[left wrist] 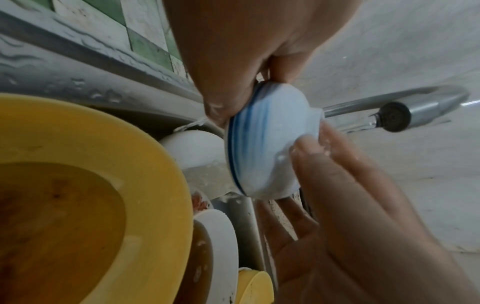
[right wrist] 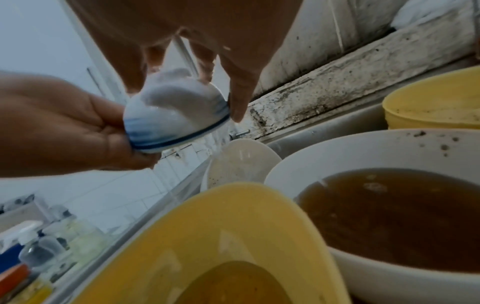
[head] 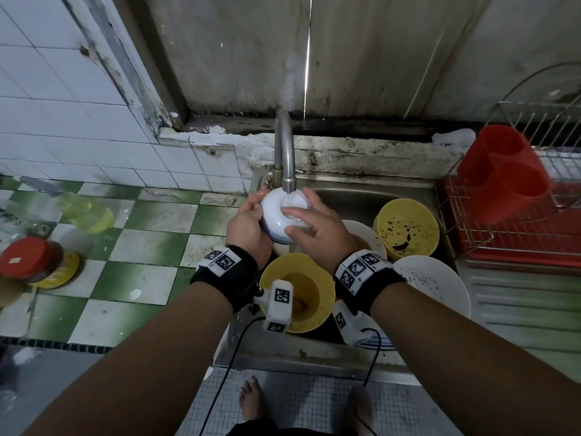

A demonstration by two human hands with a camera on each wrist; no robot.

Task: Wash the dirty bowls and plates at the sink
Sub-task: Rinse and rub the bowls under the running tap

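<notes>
A small white bowl point(head: 276, 215) point(left wrist: 267, 144) point(right wrist: 176, 115) with a blue rim is held upside down under the faucet point(head: 284, 152) point(left wrist: 394, 117), and water runs over it. My left hand point(head: 254, 215) point(left wrist: 233, 61) point(right wrist: 64, 127) grips it at the rim. The fingers of my right hand point(head: 301, 220) point(left wrist: 350, 205) point(right wrist: 207, 30) lie spread on its base and side. In the sink point(head: 361, 193) below stand a yellow bowl point(head: 298, 291) point(left wrist: 155, 164) point(right wrist: 233, 205) and a white bowl point(head: 361, 231) point(right wrist: 389, 216), both holding brown water. A speckled white plate point(head: 437, 284) and stacked yellow bowls point(head: 407, 228) point(right wrist: 428, 102) are there too.
A red drying rack point(head: 518, 243) with a red cutlery holder point(head: 503, 171) stands right of the sink. On the green-and-white checkered counter point(head: 141, 247) at left lie a soap bottle point(head: 85, 212) and a red-lidded jar point(head: 28, 259). Another small white bowl point(left wrist: 192, 148) point(right wrist: 241, 160) sits under the held one.
</notes>
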